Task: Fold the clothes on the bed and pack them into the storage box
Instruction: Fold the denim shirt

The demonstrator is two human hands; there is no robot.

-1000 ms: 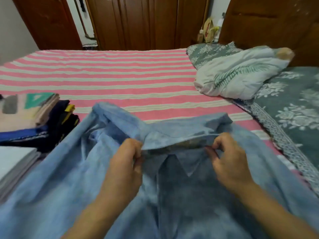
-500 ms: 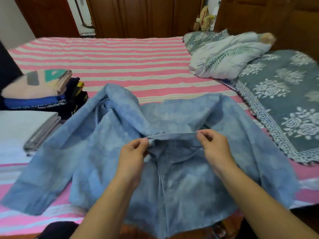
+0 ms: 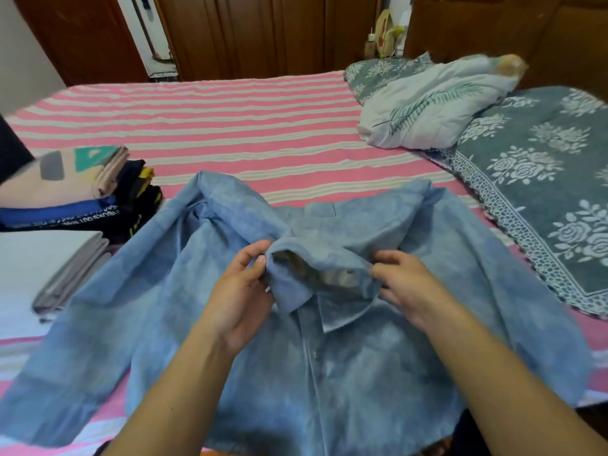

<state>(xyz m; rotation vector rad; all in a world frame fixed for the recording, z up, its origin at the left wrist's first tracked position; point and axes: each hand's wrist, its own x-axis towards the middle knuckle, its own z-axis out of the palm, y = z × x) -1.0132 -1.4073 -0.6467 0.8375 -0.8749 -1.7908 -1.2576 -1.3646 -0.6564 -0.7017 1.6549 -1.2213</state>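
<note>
The left hand (image 3: 241,291) pinches the left end of the collar (image 3: 316,261) of a blue button-up shirt (image 3: 378,373), thumb and fingers closed on the fabric. The right hand (image 3: 406,286) grips the collar's other end, apart from the left. The shirt lies spread front-up on the pink striped bedsheet (image 3: 230,126) beneath both hands. Beyond the left hand sits a stack of folded clothes (image 3: 75,189); beyond the right, a leaf-print pillow (image 3: 434,106) and a grey floral blanket (image 3: 543,179).
</note>
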